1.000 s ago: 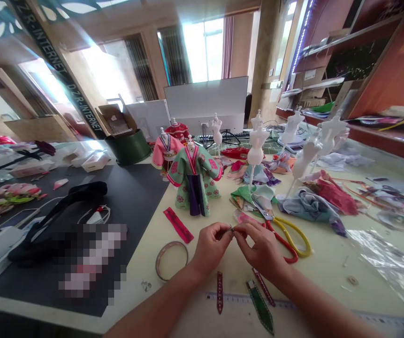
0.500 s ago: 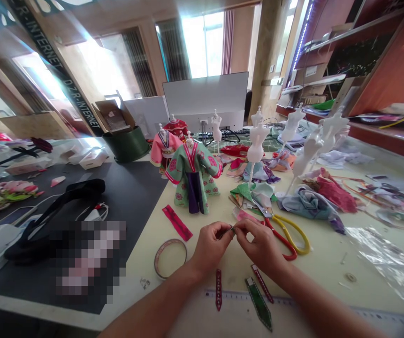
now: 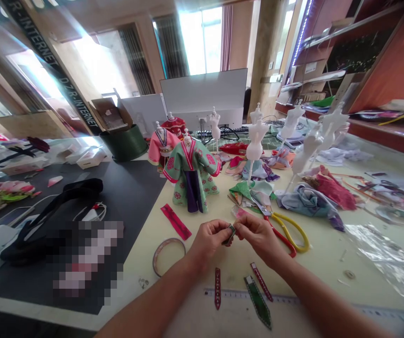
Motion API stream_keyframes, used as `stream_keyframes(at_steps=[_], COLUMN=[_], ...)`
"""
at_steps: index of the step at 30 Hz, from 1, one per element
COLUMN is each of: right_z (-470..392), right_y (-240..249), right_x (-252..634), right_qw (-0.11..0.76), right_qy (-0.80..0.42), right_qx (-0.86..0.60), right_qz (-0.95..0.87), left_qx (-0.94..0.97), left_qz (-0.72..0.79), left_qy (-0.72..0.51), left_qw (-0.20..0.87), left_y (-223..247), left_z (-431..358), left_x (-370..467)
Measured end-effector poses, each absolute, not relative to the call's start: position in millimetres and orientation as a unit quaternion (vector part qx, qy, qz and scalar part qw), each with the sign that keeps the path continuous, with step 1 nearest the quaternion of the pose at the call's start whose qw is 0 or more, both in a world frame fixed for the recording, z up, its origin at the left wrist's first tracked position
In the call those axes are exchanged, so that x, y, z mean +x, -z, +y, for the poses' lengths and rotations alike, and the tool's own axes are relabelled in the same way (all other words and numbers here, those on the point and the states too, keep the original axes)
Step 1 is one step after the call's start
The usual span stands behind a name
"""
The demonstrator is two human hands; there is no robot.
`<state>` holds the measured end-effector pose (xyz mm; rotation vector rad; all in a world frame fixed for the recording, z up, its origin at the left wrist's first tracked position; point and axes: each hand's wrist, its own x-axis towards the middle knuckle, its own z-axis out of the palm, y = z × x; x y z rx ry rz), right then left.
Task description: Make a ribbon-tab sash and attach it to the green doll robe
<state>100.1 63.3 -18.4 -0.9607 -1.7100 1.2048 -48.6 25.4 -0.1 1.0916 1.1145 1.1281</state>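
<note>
Green trim piece [image 3: 231, 232] with a pale, dotted edge, small and dark, held up between two bare hands, in front of and slightly to the right of a miniature figure in a green robe [image 3: 179, 188]. The left hand [image 3: 207, 241] is nearly closed, thumb and fingers pinching the piece, its other fingers curled under. The right hand [image 3: 260, 234] is closed to a fingertip pinch at the piece's upper end. The trim looks very light and pliable, perhaps slightly stiffer along its edge; a light pinch on the two edges would likely suit it, since a small piece could slip or crease.

Outward from the hands, all placed from the robed figure: scissors [image 3: 265, 212] with red and yellow handles lie to its right and forward, just beside the right hand. A pink-red strip [image 3: 176, 223] lies directly in front of it, with a tape roll [image 3: 153, 258] nearer the wearer. Farther forward, a narrow red band [image 3: 217, 291], a second red band [image 3: 262, 282] and a pointed green band [image 3: 259, 304] lie by a ruler [image 3: 233, 294] on the pale desk [image 3: 314, 277]. Crumpled fabric scraps [image 3: 307, 204] and white dress forms [image 3: 256, 141] are to its right; a figure in pink [image 3: 157, 145] is behind its left side, and a monitor [image 3: 202, 94] stands behind it.
</note>
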Motion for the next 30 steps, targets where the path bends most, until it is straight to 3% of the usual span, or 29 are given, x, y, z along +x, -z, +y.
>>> stream_keyframes(at_steps=[16, 30], right_z=[55, 59], right_y=[5, 1], right_x=[100, 105], right_qw=[0.427, 0.407], right_qy=[-0.469, -0.636], right_qx=[-0.379, -0.372], right_qz=[-0.674, -0.54], left_qx=[0.459, 0.455], left_qz=[0.474, 0.458], left_qy=[-0.492, -0.477], left_qw=[0.568, 0.596], left_y=[-1, 3], left_z=[25, 27], left_x=[-48, -51])
